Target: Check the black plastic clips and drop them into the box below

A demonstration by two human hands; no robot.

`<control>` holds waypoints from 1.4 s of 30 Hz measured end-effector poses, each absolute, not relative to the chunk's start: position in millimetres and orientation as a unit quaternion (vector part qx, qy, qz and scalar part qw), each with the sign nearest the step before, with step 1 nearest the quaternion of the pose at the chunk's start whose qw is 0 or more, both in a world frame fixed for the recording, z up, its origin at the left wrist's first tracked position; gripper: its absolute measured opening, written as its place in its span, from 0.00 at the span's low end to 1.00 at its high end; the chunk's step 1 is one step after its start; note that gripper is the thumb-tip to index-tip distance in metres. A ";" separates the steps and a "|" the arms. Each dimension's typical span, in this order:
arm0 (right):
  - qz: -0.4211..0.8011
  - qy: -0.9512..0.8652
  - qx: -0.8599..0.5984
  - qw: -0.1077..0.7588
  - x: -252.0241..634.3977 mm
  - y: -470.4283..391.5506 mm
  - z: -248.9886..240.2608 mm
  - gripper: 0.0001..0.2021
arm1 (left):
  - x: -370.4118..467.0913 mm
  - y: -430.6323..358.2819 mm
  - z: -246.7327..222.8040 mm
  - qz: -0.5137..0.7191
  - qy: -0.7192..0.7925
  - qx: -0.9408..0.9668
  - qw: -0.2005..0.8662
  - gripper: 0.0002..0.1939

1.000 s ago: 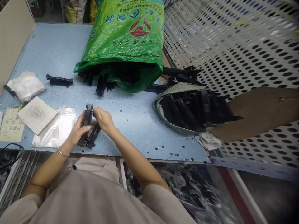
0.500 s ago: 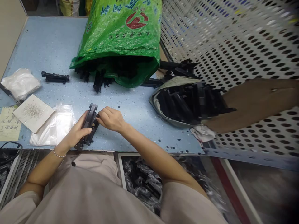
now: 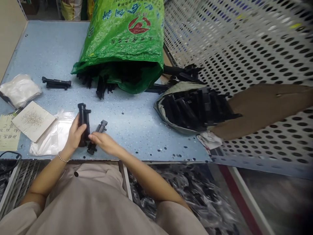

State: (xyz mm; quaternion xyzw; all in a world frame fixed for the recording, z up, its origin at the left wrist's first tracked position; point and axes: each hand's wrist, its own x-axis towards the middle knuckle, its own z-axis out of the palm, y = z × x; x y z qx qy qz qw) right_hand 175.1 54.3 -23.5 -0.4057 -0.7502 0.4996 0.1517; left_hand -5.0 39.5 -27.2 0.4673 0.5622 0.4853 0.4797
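My left hand [image 3: 76, 133] is closed round a long black plastic part [image 3: 83, 122], which stands tilted over the front of the blue table. To its right, my right hand [image 3: 104, 142] pinches a second black plastic part [image 3: 101, 126] near its middle, and the two parts are slightly apart at the top. Beyond them, another black part [image 3: 56, 83] lies on the table at the left. A flat stack of clear plastic bags [image 3: 52, 138] lies just left of my left hand.
A green woven sack [image 3: 124, 45] spills black parts at the back. An open cloth bag [image 3: 171, 125] of similar parts lies at the right, by a perforated metal panel [image 3: 276, 62]. At the left are a white tile [image 3: 34, 120], a bundle of plastic [image 3: 21, 89] and a handwritten note [image 3: 9, 137].
The two black parts, close together before, are now apart, one in each hand. My right hand has moved down and left, from the upper end to the second part's middle.
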 end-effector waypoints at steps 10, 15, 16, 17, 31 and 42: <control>0.357 -0.642 -0.637 0.236 150.8 239.3 -19.5 0.31 | 12.4 2.5 -69.8 0.311 0.660 0.627 0.274 0.22; 0.486 -0.623 -0.553 0.265 157.5 188.9 -40.8 0.20 | -2.1 39.5 -50.1 0.463 0.609 0.502 0.403 0.23; 0.531 -0.616 -0.514 0.272 161.9 165.6 -41.9 0.20 | -3.4 50.3 -44.5 0.507 0.578 0.439 0.464 0.25; 0.586 -0.605 -0.460 0.281 166.8 141.8 -41.4 0.21 | -3.3 60.2 -39.1 0.544 0.537 0.374 0.525 0.26; 0.567 -0.660 -0.404 0.283 152.9 117.8 -8.3 0.27 | 20.8 36.6 -17.7 0.550 0.476 0.266 0.632 0.22; 0.234 -0.882 -0.284 0.294 168.7 32.0 -30.7 0.21 | 12.9 39.0 -3.2 0.531 0.462 0.277 0.655 0.16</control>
